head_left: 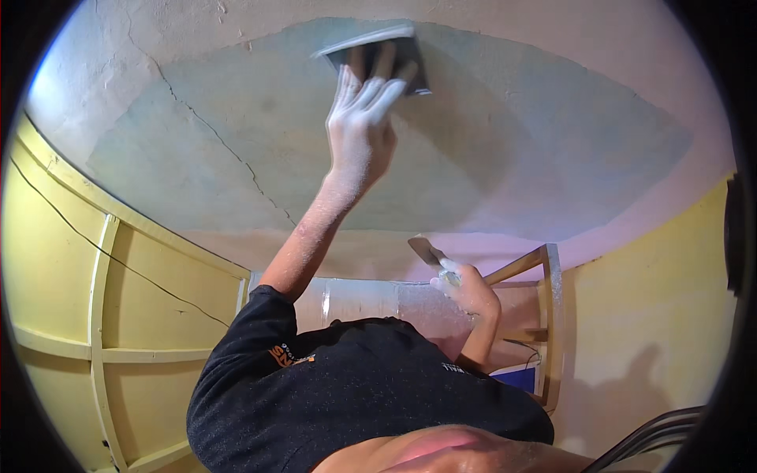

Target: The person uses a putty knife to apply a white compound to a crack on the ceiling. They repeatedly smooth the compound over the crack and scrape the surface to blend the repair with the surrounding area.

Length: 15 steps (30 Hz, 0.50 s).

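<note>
My left hand (pixel 364 118), whitened with dust and slightly blurred, reaches up at the top centre. Its fingers are on a flat dark square plate (pixel 406 59) with a pale strip along its upper edge. The plate lies against or very near a blue-grey patch (pixel 260 110) on the pale plastered surface; whether it touches cannot be made out. Lower down, right of centre, my right hand (pixel 475 293) is closed round a putty knife (pixel 426 251), its blade pointing up and left. White dust or paste covers those fingers too.
A long dark crack (pixel 217 138) runs down through the left of the patch. Yellow panelling (pixel 158 292) with a loose cable (pixel 118 262) stands at left. At right are a wooden frame (pixel 550 315), a yellow wall (pixel 646 315) and black cables (pixel 654 433) low down.
</note>
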Motion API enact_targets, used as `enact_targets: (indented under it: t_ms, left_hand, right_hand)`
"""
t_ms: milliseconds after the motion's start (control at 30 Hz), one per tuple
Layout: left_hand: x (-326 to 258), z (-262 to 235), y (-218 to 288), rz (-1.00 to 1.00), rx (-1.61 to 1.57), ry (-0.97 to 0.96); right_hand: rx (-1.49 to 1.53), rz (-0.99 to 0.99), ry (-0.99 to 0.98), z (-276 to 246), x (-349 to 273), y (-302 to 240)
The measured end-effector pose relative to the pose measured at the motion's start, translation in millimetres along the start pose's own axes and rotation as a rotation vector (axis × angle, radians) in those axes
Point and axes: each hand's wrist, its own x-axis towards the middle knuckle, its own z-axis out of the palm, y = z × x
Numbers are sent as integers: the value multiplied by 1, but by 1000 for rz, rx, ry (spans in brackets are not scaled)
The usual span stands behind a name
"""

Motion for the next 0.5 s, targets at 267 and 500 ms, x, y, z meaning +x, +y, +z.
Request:
enact_targets:
  t_ms: [267,500]
  left_hand:
    - [29,-3,-30,-3,25,278]
    - [-9,-51,-93,-277,86,489]
  right_hand:
    - [100,84,67,-12,-3,10]
    - [127,-37,131,-14,-8,15]
